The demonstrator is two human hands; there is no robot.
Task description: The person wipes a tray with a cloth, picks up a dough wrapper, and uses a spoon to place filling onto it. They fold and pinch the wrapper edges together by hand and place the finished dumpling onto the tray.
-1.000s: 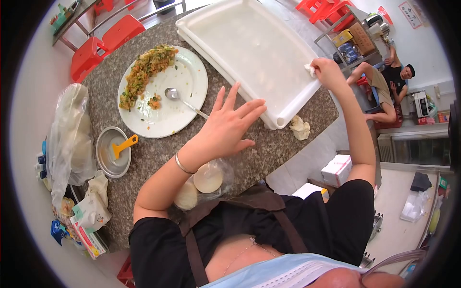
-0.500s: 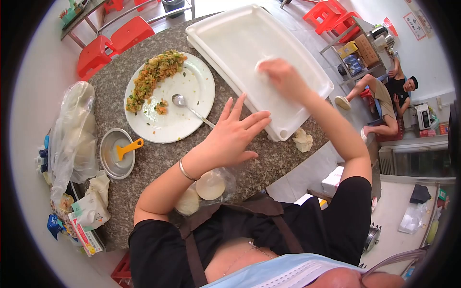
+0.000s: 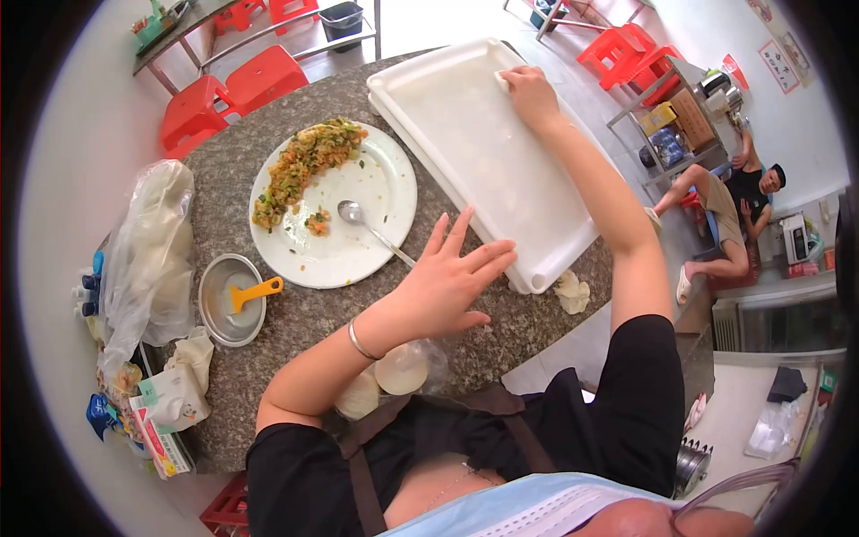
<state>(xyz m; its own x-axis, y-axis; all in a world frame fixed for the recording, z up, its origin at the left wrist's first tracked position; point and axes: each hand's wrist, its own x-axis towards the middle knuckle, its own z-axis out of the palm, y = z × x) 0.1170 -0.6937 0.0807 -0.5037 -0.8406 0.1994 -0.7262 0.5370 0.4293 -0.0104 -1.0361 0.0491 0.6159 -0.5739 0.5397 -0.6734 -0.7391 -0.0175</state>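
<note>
My right hand [image 3: 533, 98] is closed on a small white tissue [image 3: 501, 81], mostly hidden by the fingers, at the far end of a white plastic tray [image 3: 474, 152]. Below the tray's near long side, my left hand [image 3: 452, 277] has its fingers spread, the tips at the rim, and holds nothing. Left of the tray lies a white plate [image 3: 376, 157] with a heap of chopped orange and green filling [image 3: 304, 166]. A metal spoon [image 3: 351, 212] rests on that plate, its handle running toward my left hand.
On the stone-topped table [image 3: 224, 201] are a metal bowl [image 3: 215, 313] with a yellow-handled scraper [image 3: 259, 291], bagged round wrappers [image 3: 403, 371], a crumpled tissue [image 3: 573, 291] and a large plastic bag [image 3: 148, 259]. A person [image 3: 729, 210] sits at the right, beyond red stools [image 3: 617, 54].
My right hand has moved with the tissue toward the tray's far end. My left hand stays spread by the rim. The whole view has shifted slightly.
</note>
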